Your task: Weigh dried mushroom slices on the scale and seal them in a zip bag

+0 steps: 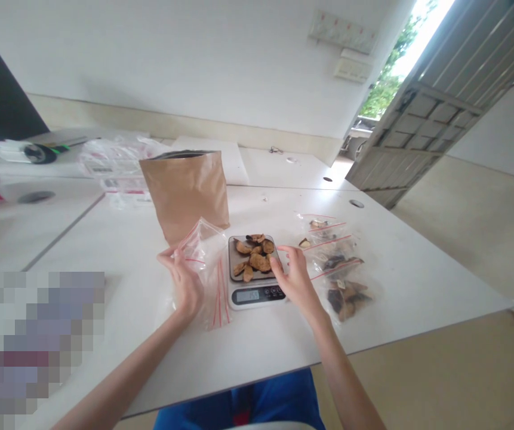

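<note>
Hands are apart over the desk (pixel 395 286), both forearms angling in from the bottom of my view with the wrists cocked up. Left hand (pixel 184 280) pinches the top of a clear zip bag (pixel 207 275) with red stripes, and the bag hangs beside the scale. Right hand (pixel 296 280) is open, its fingers (pixel 283 249) stretched toward a grey tray (pixel 231 257) on a digital kitchen scale (pixel 257 295). Can't tell if they're touching it. Dried brown slices (pixel 257 261) sit piled in the tray, and the scale's readout is too blurry for me to read. Behind the left hand stands a kraft paper bag (pixel 185 197), and filled zip bags (pixel 339 280) lie to the right.
</note>
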A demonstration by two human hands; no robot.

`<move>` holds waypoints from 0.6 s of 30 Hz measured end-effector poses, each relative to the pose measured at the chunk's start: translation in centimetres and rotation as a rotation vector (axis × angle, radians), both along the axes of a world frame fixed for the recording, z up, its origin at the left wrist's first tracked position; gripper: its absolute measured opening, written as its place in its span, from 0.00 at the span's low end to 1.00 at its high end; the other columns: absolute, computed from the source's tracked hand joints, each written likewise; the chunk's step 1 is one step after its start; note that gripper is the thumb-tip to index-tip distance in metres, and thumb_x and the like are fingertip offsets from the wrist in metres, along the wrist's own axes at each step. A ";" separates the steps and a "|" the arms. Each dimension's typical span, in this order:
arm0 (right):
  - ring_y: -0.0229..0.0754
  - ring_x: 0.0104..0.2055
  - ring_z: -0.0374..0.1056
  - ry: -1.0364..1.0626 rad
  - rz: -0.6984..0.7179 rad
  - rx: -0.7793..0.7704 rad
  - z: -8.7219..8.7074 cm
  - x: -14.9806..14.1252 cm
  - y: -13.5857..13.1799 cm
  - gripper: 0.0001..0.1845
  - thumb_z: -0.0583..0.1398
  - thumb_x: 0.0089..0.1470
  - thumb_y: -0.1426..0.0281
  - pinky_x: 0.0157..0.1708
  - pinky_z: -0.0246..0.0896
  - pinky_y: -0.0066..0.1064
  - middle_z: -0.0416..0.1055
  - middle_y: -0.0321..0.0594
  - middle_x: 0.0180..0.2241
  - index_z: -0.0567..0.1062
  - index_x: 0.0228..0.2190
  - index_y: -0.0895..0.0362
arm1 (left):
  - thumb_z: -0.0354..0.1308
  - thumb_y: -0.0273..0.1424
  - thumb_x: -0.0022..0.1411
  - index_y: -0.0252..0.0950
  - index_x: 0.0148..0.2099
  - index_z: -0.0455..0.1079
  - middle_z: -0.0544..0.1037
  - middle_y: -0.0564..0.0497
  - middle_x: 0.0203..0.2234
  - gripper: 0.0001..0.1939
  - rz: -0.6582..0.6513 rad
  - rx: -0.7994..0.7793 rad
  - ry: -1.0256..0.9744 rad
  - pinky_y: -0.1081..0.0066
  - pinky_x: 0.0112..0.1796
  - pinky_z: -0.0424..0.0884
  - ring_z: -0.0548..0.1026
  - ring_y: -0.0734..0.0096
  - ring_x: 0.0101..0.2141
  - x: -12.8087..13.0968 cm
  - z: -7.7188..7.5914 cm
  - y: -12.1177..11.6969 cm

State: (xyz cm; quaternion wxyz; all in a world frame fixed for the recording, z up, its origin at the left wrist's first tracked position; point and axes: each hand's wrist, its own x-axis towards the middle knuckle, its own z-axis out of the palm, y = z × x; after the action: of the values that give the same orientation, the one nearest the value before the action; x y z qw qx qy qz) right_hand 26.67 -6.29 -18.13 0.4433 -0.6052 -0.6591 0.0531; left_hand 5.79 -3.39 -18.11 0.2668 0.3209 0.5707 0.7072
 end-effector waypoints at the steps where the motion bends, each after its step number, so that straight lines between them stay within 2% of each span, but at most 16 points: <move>1: 0.51 0.46 0.63 -0.026 0.003 0.003 0.0 -0.3 0.0 0.12 0.55 0.56 0.64 0.48 0.62 0.49 0.66 0.50 0.41 0.67 0.41 0.57 | 0.43 0.38 0.66 0.39 0.37 0.56 0.63 0.53 0.34 0.09 -0.005 0.003 0.001 0.61 0.48 0.63 0.66 0.67 0.40 0.1 -0.1 -0.1; 8: 0.53 0.41 0.64 -0.125 -0.097 0.002 -0.9 -1.6 0.3 0.14 0.61 0.50 0.64 0.44 0.63 0.51 0.66 0.50 0.38 0.66 0.38 0.58 | 0.44 0.43 0.63 0.40 0.39 0.57 0.64 0.51 0.36 0.12 0.004 0.110 0.002 0.60 0.49 0.63 0.67 0.64 0.43 0.1 -0.7 -0.2; 11: 0.53 0.41 0.65 -0.081 -0.114 -0.015 -1.2 -1.6 0.6 0.15 0.62 0.47 0.66 0.44 0.63 0.51 0.67 0.50 0.38 0.68 0.37 0.58 | 0.46 0.46 0.61 0.40 0.38 0.55 0.67 0.49 0.38 0.15 -0.003 0.208 0.001 0.59 0.49 0.64 0.69 0.63 0.44 0.4 -0.6 -0.4; 15: 0.51 0.40 0.67 0.004 -0.087 -0.072 -0.7 -0.8 0.7 0.11 0.62 0.46 0.68 0.45 0.64 0.48 0.68 0.48 0.36 0.71 0.34 0.58 | 0.48 0.48 0.59 0.41 0.37 0.53 0.72 0.49 0.39 0.17 -0.106 0.386 -0.008 0.59 0.49 0.65 0.73 0.63 0.43 0.9 -0.4 -0.7; 18: 0.49 0.39 0.68 0.089 -0.070 -0.127 -0.2 0.0 0.6 0.09 0.61 0.45 0.68 0.42 0.65 0.44 0.69 0.47 0.34 0.72 0.31 0.58 | 0.49 0.47 0.59 0.40 0.37 0.56 0.69 0.51 0.36 0.16 -0.067 0.338 -0.016 0.62 0.48 0.65 0.71 0.66 0.41 0.7 -0.7 -0.7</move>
State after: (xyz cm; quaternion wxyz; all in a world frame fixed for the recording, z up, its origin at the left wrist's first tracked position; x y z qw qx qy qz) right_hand 26.66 -5.69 -18.36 0.4346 -0.6516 -0.6126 0.1063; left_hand 6.54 -4.13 -18.79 0.2371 0.3743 0.4305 0.7863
